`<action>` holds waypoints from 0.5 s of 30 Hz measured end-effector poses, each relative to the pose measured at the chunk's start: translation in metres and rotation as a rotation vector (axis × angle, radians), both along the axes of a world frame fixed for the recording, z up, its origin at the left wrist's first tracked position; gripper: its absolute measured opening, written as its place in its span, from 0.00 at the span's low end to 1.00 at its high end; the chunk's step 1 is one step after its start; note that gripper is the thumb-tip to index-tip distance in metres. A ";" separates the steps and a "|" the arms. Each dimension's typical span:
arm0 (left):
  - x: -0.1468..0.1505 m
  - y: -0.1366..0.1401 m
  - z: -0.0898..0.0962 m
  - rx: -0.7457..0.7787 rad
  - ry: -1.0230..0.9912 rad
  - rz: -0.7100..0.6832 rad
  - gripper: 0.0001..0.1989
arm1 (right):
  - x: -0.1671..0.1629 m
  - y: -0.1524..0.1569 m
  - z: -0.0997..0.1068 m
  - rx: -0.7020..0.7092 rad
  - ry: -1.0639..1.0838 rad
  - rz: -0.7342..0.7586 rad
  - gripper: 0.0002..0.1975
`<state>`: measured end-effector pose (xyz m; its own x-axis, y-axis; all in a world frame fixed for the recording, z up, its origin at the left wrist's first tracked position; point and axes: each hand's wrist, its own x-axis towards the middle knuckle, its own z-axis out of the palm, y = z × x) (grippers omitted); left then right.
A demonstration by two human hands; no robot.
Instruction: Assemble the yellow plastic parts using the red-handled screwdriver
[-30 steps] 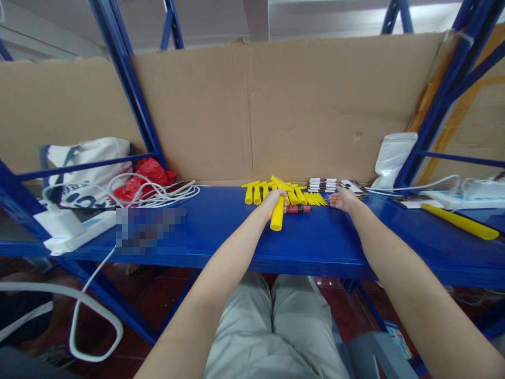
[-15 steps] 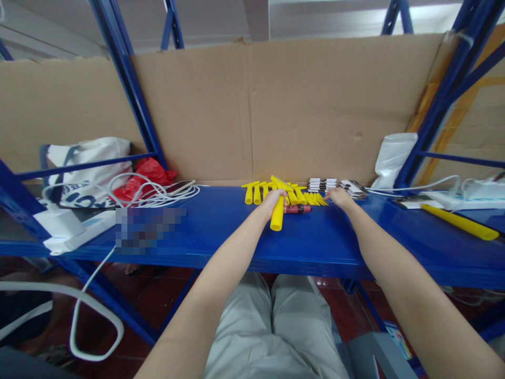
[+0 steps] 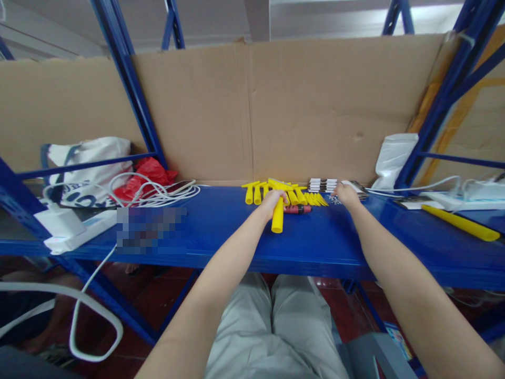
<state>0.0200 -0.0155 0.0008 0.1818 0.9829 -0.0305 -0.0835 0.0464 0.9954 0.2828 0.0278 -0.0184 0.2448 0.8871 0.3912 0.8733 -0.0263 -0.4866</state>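
Yellow T-shaped tool (image 3: pixel 277 223) gripped in left hand (image 3: pixel 272 203); small loose parts (image 3: pixel 335 200) reached by right hand (image 3: pixel 347 196).
The tool is held over the blue shelf (image 3: pixel 307 245), its open tubular end pointed toward the wearer, just left of a red-and-black cylinder (image 3: pixel 299 209). The right hand's fingers are lowered at the loose parts; whether any is pinched cannot be told. Small yellow blades (image 3: pixel 315 199) are laid between the hands, with similar T-shaped tools (image 3: pixel 258 197) lined up behind.
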 end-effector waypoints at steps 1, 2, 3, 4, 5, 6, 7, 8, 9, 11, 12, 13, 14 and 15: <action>0.000 0.000 -0.001 0.019 0.021 0.024 0.06 | -0.003 -0.002 0.003 0.007 0.024 -0.022 0.22; 0.001 0.000 -0.002 0.037 0.040 0.045 0.07 | -0.007 -0.005 0.006 0.006 0.057 -0.045 0.21; 0.001 0.001 -0.003 0.053 0.054 0.063 0.08 | -0.012 -0.008 0.009 -0.001 0.090 -0.051 0.20; 0.001 0.001 -0.003 0.066 0.064 0.076 0.09 | -0.017 -0.011 0.012 -0.011 0.111 -0.025 0.18; 0.002 0.002 -0.004 0.077 0.072 0.088 0.10 | -0.023 -0.015 0.015 -0.029 0.125 0.030 0.15; 0.002 0.003 -0.005 0.089 0.078 0.099 0.10 | -0.028 -0.019 0.017 -0.060 0.124 0.102 0.13; 0.003 0.004 -0.006 0.102 0.084 0.113 0.09 | -0.034 -0.023 0.019 -0.103 0.120 0.175 0.12; 0.003 0.005 -0.007 0.116 0.090 0.128 0.09 | -0.039 -0.028 0.021 -0.157 0.113 0.247 0.11; 0.004 0.006 -0.008 0.130 0.095 0.142 0.09 | -0.044 -0.031 0.022 -0.218 0.100 0.311 0.11; 0.004 0.009 -0.009 0.152 0.102 0.162 0.10 | -0.051 -0.039 0.024 -0.342 0.071 0.424 0.13; 0.004 0.010 -0.010 0.159 0.105 0.164 0.10 | -0.054 -0.042 0.025 -0.395 0.059 0.474 0.16; 0.004 0.011 -0.011 0.166 0.106 0.164 0.10 | -0.057 -0.044 0.025 -0.438 0.051 0.518 0.18; 0.004 0.011 -0.011 0.175 0.105 0.157 0.10 | -0.059 -0.046 0.026 -0.469 0.049 0.549 0.20; 0.004 0.012 -0.011 0.185 0.104 0.147 0.10 | -0.062 -0.048 0.026 -0.489 0.055 0.572 0.22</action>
<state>0.0242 -0.0038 -0.0106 0.0422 0.9891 0.1412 0.0273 -0.1424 0.9894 0.2212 -0.0200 0.0071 -0.2983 0.9512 -0.0792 0.7905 0.1997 -0.5790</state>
